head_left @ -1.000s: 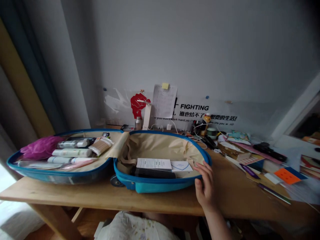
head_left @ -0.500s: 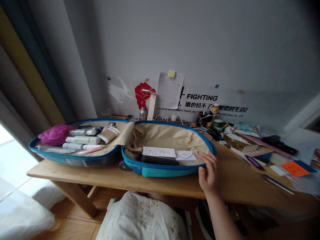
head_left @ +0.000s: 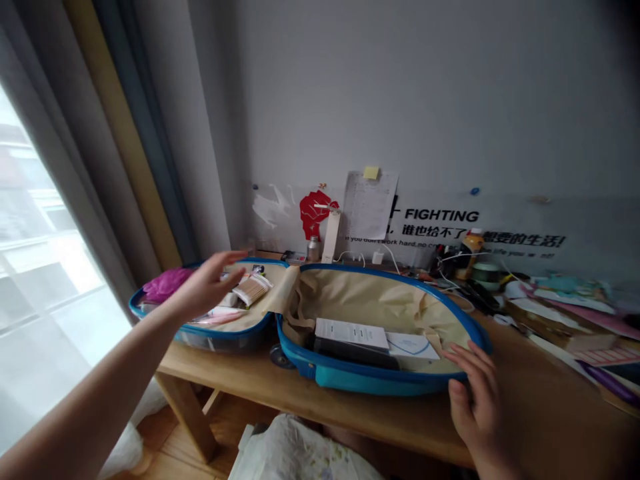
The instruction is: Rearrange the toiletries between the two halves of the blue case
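A blue suitcase (head_left: 380, 383) lies spread open on the wooden table, its two halves side by side. My left hand (head_left: 213, 277) hovers over the left half with fingers stretched out, holding nothing. Below and around it are a purple bath puff (head_left: 167, 285), a pack of cotton swabs (head_left: 253, 289) and some tubes partly hidden by my arm. My right hand (head_left: 475, 387) rests at the right half's near right rim, fingers apart. Inside that half lie a white printed box (head_left: 350, 331), a white card (head_left: 411, 345) and a dark flat case (head_left: 350, 352).
Behind the suitcase stand a small metal bottle (head_left: 313, 249) and a white folding lamp (head_left: 331, 237). To the right the wooden table (head_left: 530, 400) carries papers, a purple pen-like object (head_left: 607, 380), a green-lidded jar (head_left: 486, 274) and an orange-capped bottle (head_left: 471, 252). A curtained window is on the left.
My left hand has come into view from the lower left, over the left half. The view has turned left, and my right hand stays at the suitcase rim.
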The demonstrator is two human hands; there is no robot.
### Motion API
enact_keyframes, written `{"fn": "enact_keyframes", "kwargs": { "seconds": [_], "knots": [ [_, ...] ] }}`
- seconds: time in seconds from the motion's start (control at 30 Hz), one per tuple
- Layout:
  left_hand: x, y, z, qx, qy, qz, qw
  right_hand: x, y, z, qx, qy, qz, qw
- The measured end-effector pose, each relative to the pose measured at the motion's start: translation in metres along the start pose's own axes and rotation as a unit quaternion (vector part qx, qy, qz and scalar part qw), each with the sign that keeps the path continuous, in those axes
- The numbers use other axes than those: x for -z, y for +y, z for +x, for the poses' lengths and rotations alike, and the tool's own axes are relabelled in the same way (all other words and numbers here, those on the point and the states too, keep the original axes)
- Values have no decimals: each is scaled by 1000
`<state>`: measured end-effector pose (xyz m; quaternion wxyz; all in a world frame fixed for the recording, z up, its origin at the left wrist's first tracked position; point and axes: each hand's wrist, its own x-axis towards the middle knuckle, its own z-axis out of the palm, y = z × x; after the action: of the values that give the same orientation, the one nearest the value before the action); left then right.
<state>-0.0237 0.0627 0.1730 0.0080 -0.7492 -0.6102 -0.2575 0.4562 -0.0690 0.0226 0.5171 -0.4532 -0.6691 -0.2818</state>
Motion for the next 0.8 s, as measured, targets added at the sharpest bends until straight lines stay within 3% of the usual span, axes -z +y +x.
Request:
{"fn": "enact_keyframes", "kwargs": {
  "seconds": [0.13,0.3,0.6,0.8],
  "knots": [
    [-37,1,23,29,-127,141,981,0,4,-2,2,-4,1,1000],
    [-65,-6,41,69,-167,195,964,0,6,-5,3,-11,-8,1000],
    [-76,-8,47,59,-164,205,963,3,2,-3,-4,-14,-4,1000],
    [-57,13,47,66,-106,211,969,2,-1,-2,-7,-16,-8,1000]
  ]
}}
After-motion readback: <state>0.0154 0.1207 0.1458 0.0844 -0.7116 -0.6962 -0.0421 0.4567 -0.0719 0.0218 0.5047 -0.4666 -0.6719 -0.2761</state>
